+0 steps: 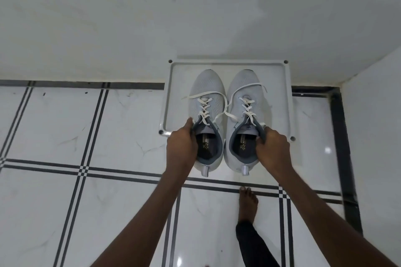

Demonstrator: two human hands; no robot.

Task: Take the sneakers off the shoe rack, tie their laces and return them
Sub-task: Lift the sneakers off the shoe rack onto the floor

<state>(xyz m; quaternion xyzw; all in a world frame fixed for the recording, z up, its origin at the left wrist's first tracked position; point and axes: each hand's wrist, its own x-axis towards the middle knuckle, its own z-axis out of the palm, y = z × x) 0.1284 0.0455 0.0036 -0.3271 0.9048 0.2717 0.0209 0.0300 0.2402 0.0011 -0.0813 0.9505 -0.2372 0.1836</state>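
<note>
- Two pale grey sneakers sit side by side, toes pointing away from the person, each caught in one grip.
- The left hand is closed on the collar of the left sneaker, fingers tucked inside the opening and thumb on the outer side.
- The right hand is closed the same way on the collar of the right sneaker, fingers hooked over its outer edge.
- Ahead of both grips, the white laces lie loose and untied, their ends trailing over the toes and crossing between the shoes.
- Under the shoes' front halves is the top of the white shoe rack, against the wall; the heels reach past its near edge, toward the person.
- Below the right grip, a bare foot stands on the white tiled floor with dark lines.
</note>
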